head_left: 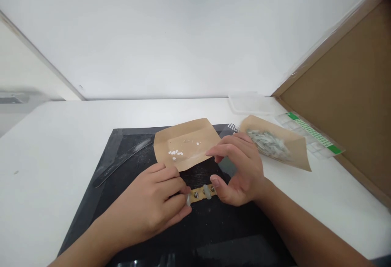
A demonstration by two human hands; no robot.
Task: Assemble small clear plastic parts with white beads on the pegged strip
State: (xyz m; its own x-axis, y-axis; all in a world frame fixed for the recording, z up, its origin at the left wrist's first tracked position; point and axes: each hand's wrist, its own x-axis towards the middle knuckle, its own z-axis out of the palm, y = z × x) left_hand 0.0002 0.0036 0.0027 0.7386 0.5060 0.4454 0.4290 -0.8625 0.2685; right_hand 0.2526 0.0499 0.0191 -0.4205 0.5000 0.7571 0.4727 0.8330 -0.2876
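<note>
A narrow yellowish strip (200, 194) with shiny round studs lies on a black board (214, 234). Across it sits a pale green oblong piece (207, 192). My left hand (154, 199) is closed at the strip's left end, thumb and fingers pinching it there. A second pale piece (188, 199) shows at those fingertips, partly hidden. Over the right end of the strip is my right hand (241, 171), its thumb and index finger wide apart with nothing visible between them. Its fingertips are close to a brown paper sheet (189, 136) bearing small white flat bits (175, 153).
A folded brown paper (293, 146) to the right holds a heap of pale green slivers (269, 142). Beyond it lies a clear sheet with a green printed edge (316, 132). A dark, powdery thin tool (122, 161) rests on the board's left. A cardboard panel (351, 79) stands at right.
</note>
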